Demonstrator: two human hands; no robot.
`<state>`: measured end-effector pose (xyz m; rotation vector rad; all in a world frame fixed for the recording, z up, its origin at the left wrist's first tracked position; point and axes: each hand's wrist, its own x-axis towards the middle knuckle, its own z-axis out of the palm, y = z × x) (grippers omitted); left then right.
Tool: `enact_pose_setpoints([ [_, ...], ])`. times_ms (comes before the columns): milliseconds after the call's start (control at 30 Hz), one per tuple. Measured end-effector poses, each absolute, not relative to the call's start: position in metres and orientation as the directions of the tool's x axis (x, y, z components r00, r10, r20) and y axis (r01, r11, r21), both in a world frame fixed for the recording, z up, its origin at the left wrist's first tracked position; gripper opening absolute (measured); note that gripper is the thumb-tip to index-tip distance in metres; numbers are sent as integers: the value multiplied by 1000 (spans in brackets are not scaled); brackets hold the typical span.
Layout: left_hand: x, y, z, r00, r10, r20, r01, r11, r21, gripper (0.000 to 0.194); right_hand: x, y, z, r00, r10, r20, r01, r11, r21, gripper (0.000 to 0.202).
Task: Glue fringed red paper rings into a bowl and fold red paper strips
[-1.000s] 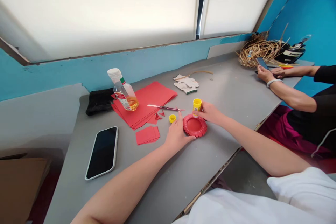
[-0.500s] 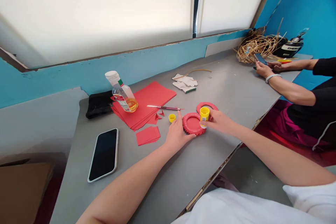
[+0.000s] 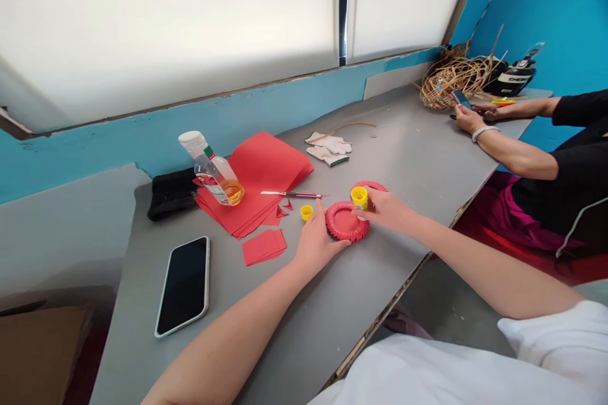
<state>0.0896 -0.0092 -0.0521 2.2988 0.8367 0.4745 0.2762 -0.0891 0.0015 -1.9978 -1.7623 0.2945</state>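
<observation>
In my right hand (image 3: 387,210) is a yellow glue stick (image 3: 360,196), held upside down over a red paper ring with a toothed edge (image 3: 334,226). Its lower end meets the ring's right side, partly behind my fingers. My left hand (image 3: 316,237) lies on the table at the ring's left, thumb and forefinger spread along its edge. Just left of that hand stands a yellow cap (image 3: 306,212). A second red toothed ring (image 3: 377,186) lies behind my right hand, partly covered. A slim craft knife (image 3: 304,195) rests beyond my left fingertips, near small folded red pieces (image 3: 279,211).
Left are red paper sheets (image 3: 266,158), a tilted-looking bottle (image 3: 218,180), small red cards (image 3: 264,248), a black cloth (image 3: 171,193) and a phone (image 3: 183,286). White gloves (image 3: 330,147) lie farther back. At right, another person's hands (image 3: 468,119) hold a phone near a cane bundle (image 3: 449,79).
The view has shifted slightly. The glue stick has moved a little along the ring's right side and tilts more. My left hand stays by the ring.
</observation>
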Motion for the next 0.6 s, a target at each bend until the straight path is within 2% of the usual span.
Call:
enact_pose_setpoints([
  [100, 89, -10, -51, 733, 672, 104, 444, -589, 675, 118, 275, -91, 8, 122, 986, 115, 887, -57, -457, 25],
  [233, 89, -10, -49, 738, 663, 124, 425, -600, 678, 116, 276, -67, 14, 170, 966, 192, 886, -65, -459, 23],
  [367, 90, -10, -50, 733, 665, 144, 425, -612, 666, 117, 276, -54, 10, 139, 975, 176, 887, -43, -459, 22],
  [600, 90, -9, -52, 731, 670, 130, 432, -601, 672, 115, 269, -95, 4, 170, 977, 131, 878, -90, -471, 23],
])
